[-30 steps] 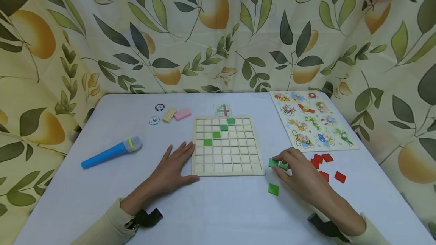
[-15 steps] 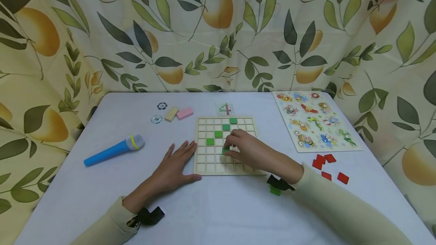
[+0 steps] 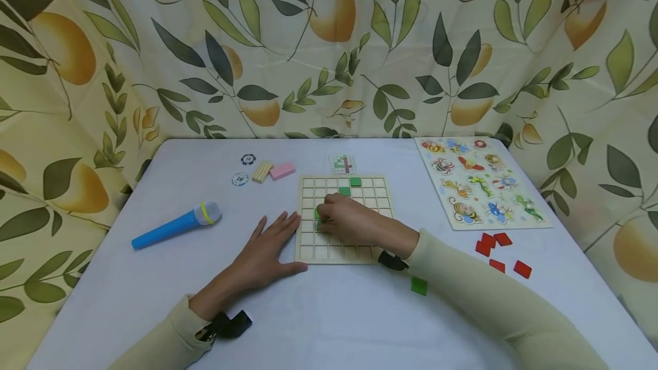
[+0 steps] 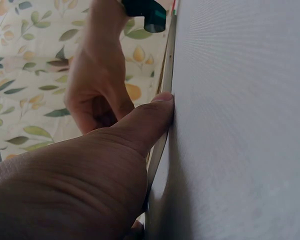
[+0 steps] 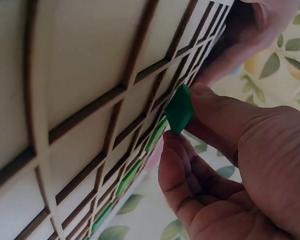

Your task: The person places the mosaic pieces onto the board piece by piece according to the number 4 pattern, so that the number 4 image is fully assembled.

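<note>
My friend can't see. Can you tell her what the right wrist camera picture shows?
The right hand pinches a small green square tile between thumb and finger, just over a pale wooden grid board. More green tiles sit in a diagonal row of its cells.

Only the white poker chip [image 3: 239,179] bore a number (seemingly "10"); no other text was legible.

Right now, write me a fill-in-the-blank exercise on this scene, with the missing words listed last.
The right hand pinches a ____ tile over the wooden grid board.
The left hand lies flat against the board's ____ edge.
The blue toy microphone lies to the ____ of the board.
Loose ____ tiles lie below the insect puzzle.

Missing: green; left; left; red
</note>
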Available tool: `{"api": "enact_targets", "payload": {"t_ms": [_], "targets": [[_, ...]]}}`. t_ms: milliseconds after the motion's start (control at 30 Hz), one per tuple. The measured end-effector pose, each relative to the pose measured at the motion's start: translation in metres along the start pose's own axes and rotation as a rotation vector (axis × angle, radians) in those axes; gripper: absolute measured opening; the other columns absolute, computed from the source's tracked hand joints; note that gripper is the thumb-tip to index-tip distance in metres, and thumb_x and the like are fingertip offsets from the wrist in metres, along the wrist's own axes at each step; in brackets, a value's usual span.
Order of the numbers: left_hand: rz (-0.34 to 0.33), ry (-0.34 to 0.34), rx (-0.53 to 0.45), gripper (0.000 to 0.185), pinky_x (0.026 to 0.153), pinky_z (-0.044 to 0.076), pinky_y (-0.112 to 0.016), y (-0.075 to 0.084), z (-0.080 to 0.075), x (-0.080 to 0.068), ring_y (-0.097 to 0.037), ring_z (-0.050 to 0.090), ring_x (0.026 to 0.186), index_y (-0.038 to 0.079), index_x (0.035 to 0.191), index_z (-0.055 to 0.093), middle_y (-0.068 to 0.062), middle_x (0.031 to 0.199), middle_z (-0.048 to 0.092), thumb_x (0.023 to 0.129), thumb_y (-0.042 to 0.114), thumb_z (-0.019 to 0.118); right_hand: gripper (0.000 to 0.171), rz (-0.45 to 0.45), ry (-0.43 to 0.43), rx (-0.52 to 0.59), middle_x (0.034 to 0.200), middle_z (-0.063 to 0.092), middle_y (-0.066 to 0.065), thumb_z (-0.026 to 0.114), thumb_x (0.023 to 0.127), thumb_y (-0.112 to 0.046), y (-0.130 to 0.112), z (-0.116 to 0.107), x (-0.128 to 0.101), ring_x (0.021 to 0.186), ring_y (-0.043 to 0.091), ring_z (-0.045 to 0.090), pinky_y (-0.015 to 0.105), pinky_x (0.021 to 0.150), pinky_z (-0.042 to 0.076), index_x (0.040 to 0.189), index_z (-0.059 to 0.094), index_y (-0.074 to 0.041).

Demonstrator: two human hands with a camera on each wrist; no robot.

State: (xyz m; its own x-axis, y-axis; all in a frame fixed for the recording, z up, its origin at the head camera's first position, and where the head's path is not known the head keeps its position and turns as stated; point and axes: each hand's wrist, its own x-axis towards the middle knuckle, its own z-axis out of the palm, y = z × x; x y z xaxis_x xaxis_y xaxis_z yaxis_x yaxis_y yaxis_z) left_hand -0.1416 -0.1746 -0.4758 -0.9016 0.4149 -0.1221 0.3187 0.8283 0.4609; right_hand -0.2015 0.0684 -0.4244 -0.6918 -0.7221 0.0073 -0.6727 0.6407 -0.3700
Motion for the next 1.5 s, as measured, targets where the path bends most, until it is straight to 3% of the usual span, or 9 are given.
{"api": "enact_targets", "payload": {"t_ms": [367, 533, 667, 800, 967, 1067, 1167, 1300, 1500], "targets": [[0.011, 0.003, -0.019, 0.107, 0.139, -0.003, -0.056, 0.005, 0.003, 0.001, -0.023, 0.011, 0.17, 0.018, 0.171, 0.026, 0.003, 0.18, 0.023, 0.088, 0.058, 0.082, 0.017, -0.086, -0.018, -0.083, 0.085, 0.055, -0.001, 0.075, 0.099, -0.009, -0.001, 0.002, 0.003, 0.079, 0.011, 0.048, 0.024, 0.072, 0.046, 0.083, 0.068, -0.012], [0.007, 0.013, -0.02, 0.107, 0.139, -0.002, -0.056, 0.006, 0.004, 0.001, -0.023, 0.012, 0.17, 0.018, 0.17, 0.027, 0.002, 0.179, 0.025, 0.088, 0.057, 0.083, 0.008, -0.089, -0.036, -0.085, 0.1, 0.069, 0.003, 0.074, 0.1, -0.008, -0.002, -0.007, -0.012, 0.091, 0.015, 0.061, 0.028, 0.084, 0.059, 0.104, 0.081, -0.007], [-0.001, 0.011, -0.021, 0.107, 0.139, -0.002, -0.057, 0.008, 0.005, 0.0, -0.024, 0.013, 0.17, 0.017, 0.17, 0.028, 0.001, 0.179, 0.026, 0.087, 0.056, 0.084, 0.026, -0.06, 0.056, -0.04, 0.119, 0.073, 0.006, 0.073, 0.1, -0.006, 0.0, -0.019, -0.048, 0.109, 0.018, 0.068, 0.033, 0.094, 0.063, 0.126, 0.078, -0.007], [-0.01, 0.017, -0.018, 0.108, 0.139, -0.002, -0.057, 0.007, 0.006, -0.001, -0.024, 0.013, 0.17, 0.017, 0.17, 0.028, 0.001, 0.179, 0.025, 0.087, 0.055, 0.085, 0.032, 0.04, 0.244, 0.059, 0.121, 0.074, 0.001, 0.074, 0.098, -0.003, 0.002, -0.035, -0.102, 0.106, 0.013, 0.07, 0.035, 0.089, 0.066, 0.128, 0.076, -0.015], [-0.003, 0.027, -0.012, 0.109, 0.139, -0.003, -0.058, 0.003, 0.001, 0.002, -0.025, 0.012, 0.17, 0.016, 0.17, 0.026, 0.001, 0.179, 0.024, 0.087, 0.054, 0.085, 0.039, 0.194, 0.458, 0.08, 0.118, 0.076, -0.01, 0.077, 0.095, 0.0, 0.004, -0.035, -0.166, 0.106, 0.01, 0.073, 0.013, 0.094, 0.059, 0.125, 0.076, -0.025], [0.019, 0.038, -0.004, 0.109, 0.139, -0.002, -0.059, 0.002, -0.005, 0.007, -0.025, 0.012, 0.17, 0.016, 0.17, 0.026, 0.0, 0.179, 0.023, 0.087, 0.054, 0.085, 0.038, 0.286, 0.509, 0.065, 0.114, 0.077, -0.012, 0.08, 0.092, 0.0, 0.009, -0.022, -0.192, 0.104, 0.011, 0.074, 0.0, 0.094, 0.049, 0.121, 0.077, -0.025], [0.033, 0.043, 0.005, 0.109, 0.139, -0.002, -0.059, 0.001, -0.007, 0.01, -0.025, 0.012, 0.17, 0.016, 0.171, 0.025, 0.0, 0.18, 0.023, 0.088, 0.056, 0.083, 0.034, 0.379, 0.476, 0.082, 0.111, 0.076, -0.012, 0.081, 0.092, -0.003, 0.014, -0.007, -0.209, 0.102, 0.01, 0.072, 0.001, 0.091, 0.05, 0.119, 0.077, -0.023], [0.019, 0.042, -0.001, 0.109, 0.139, -0.002, -0.059, 0.0, -0.004, 0.008, -0.026, 0.012, 0.17, 0.016, 0.17, 0.026, 0.0, 0.179, 0.024, 0.087, 0.055, 0.084, 0.027, 0.49, 0.348, 0.165, 0.107, 0.071, -0.014, 0.081, 0.095, -0.013, 0.019, 0.01, -0.217, 0.093, 0.001, 0.062, 0.011, 0.081, 0.056, 0.119, 0.075, -0.024], [-0.008, 0.02, -0.013, 0.109, 0.139, -0.003, -0.056, 0.0, 0.005, 0.002, -0.023, 0.011, 0.17, 0.018, 0.17, 0.026, 0.002, 0.179, 0.023, 0.087, 0.054, 0.085, 0.032, 0.533, 0.229, 0.223, 0.102, 0.063, -0.015, 0.089, 0.088, -0.028, 0.02, 0.024, -0.224, 0.088, -0.002, 0.054, 0.017, 0.075, 0.053, 0.116, 0.073, -0.026]]}}
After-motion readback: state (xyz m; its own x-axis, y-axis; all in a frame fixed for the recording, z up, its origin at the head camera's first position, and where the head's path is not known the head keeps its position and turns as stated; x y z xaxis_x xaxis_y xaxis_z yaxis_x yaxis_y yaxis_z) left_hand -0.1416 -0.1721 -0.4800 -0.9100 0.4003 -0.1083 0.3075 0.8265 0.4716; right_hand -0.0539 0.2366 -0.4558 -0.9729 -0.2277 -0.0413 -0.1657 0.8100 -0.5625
